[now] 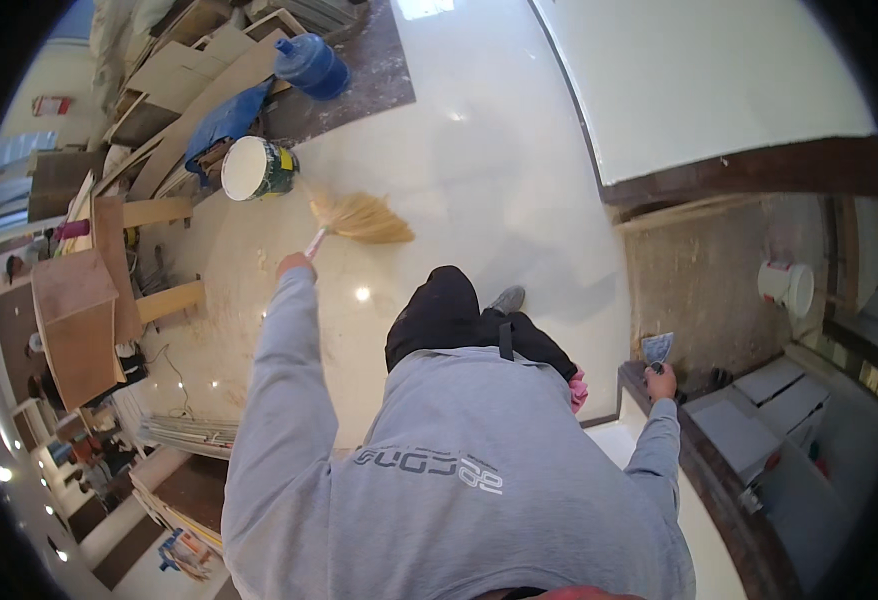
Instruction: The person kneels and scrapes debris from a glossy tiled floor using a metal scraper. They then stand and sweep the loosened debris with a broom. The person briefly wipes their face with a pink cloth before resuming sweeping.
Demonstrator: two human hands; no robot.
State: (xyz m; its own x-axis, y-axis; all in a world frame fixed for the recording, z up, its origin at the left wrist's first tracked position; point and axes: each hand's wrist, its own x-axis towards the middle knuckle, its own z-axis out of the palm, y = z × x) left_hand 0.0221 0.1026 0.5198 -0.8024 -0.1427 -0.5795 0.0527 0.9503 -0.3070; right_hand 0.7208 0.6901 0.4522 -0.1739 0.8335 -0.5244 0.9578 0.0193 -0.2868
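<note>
My left hand [296, 264] is closed round the handle of a straw broom [364, 217]. The broom's fanned yellow bristles point to the right, on or just above the shiny pale floor [479, 190]. Out to the right, my right hand [661, 381] grips the dark handle of a scraper [657, 347] with a wide, smeared blade. It is beside a dark-edged ledge. An open bucket [248, 168] with a pale inside and a dark green, yellow-marked wall stands just beyond the broom.
A blue water jug [313, 68] stands at the far left near stacked boards [189, 75]. A wooden workbench [79, 300] is on the left. To the right are a large white panel [709, 80] with a dark edge, a white bucket [785, 287] and grey tiles [749, 425].
</note>
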